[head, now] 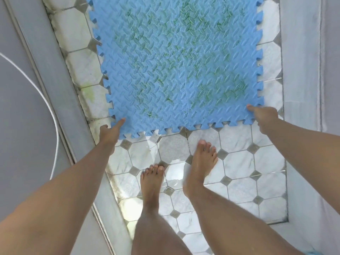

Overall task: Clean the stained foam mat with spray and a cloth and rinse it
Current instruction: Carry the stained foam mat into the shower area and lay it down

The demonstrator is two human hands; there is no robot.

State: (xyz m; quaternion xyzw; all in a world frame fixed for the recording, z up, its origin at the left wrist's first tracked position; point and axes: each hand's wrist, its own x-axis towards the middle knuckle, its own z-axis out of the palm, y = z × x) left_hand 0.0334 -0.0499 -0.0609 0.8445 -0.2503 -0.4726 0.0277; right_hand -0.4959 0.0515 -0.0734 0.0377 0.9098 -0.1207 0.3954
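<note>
Foam mat [174,70], blue, embossed with a leaf-like pattern, built of interlocking pieces with toothed puzzle edges; spread over the tiled floor [239,162] ahead of the person, its far end running out of the top of the view; whether its near edge rests on the tiles or is raised off them cannot be told; green stains [230,91] scattered across most of its surface, denser toward the right and the middle; floor of pale octagonal tiles with small grey diamond insets, glossy and wet in patches near the feet; grey raised ledge [55,80] running diagonally along the left side of the floor; left foot [152,181] and right foot [200,162], both bare, standing on the tiles just short of the mat's near edge; left hand [110,132] pinching the mat's near left corner, thumb on top; right hand [265,118] pinching the near right corner, thumb likewise on top, remaining fingers hidden under the foam; white cord [49,107], thin, curving over the grey surface at far left
</note>
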